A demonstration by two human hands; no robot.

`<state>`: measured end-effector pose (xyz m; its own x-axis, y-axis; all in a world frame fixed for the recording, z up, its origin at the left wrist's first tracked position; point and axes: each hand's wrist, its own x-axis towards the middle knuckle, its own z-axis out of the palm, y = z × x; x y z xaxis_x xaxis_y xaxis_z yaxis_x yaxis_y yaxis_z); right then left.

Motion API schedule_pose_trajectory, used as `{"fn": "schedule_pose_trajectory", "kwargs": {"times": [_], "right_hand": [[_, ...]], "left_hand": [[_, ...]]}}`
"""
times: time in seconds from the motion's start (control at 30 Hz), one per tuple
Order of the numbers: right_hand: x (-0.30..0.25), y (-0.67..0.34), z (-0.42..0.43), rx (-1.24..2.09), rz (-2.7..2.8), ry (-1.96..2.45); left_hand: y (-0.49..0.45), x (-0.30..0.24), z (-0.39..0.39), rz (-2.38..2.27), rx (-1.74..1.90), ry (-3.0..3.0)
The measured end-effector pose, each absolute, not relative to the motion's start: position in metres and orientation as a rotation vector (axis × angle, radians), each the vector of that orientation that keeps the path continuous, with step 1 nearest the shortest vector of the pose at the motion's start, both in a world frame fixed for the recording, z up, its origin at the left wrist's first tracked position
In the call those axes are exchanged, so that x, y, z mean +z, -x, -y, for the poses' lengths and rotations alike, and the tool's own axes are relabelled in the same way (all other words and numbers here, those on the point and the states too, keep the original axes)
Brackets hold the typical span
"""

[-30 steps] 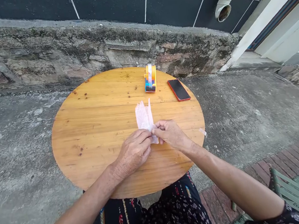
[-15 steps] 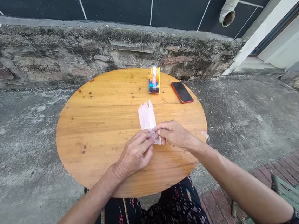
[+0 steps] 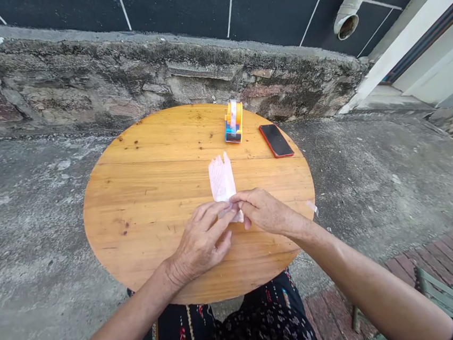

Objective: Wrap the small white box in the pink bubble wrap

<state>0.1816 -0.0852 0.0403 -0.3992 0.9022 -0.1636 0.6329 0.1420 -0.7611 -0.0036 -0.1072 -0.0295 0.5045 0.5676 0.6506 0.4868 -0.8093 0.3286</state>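
A pale pink-white strip of tissue paper [image 3: 221, 178] with a ragged far end lies upright on the round wooden table [image 3: 144, 194]. My left hand [image 3: 205, 236] rests over its near end, fingers stretched out and pressing on it. From the right, my right hand [image 3: 260, 209] meets those fingertips, its thumb and index closed together on the paper's near part. Something thin and see-through, like tape, shows faintly under the fingertips. The fingers hide most of the near end.
A yellow and blue tape dispenser [image 3: 233, 121] stands at the table's far side, and a red-edged phone [image 3: 276, 140] lies right of it. A short bit of clear tape [image 3: 312, 207] sticks to the right rim. Beyond the table runs a stone wall [image 3: 122, 84].
My left fingers have stretched further over the paper's near end, covering more of the crinkled see-through strip. My right hand has shifted slightly nearer to me. The dispenser and phone stay put.
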Motion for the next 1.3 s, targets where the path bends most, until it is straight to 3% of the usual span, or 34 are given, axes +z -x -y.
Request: {"fn": "schedule_pose_trajectory", "kwargs": {"times": [0.23,0.73,0.97,1.3], "right_hand": [[0.041,-0.182,0.085,1.178,2.069,1.493],[0.025,-0.192,0.078,0.772,2.241,1.375],[0.011,-0.194,0.076,0.764,2.175,1.322],[0.005,-0.196,0.079,0.759,2.171,1.338]], "left_hand": [[-0.002,-0.033,0.106,-0.911,1.090,-2.690],[-0.005,-0.023,0.100,-0.888,1.162,-2.536],[-0.016,-0.019,0.097,-0.948,1.375,-2.347],[-0.025,-0.015,0.096,-1.164,1.285,-2.268]]}}
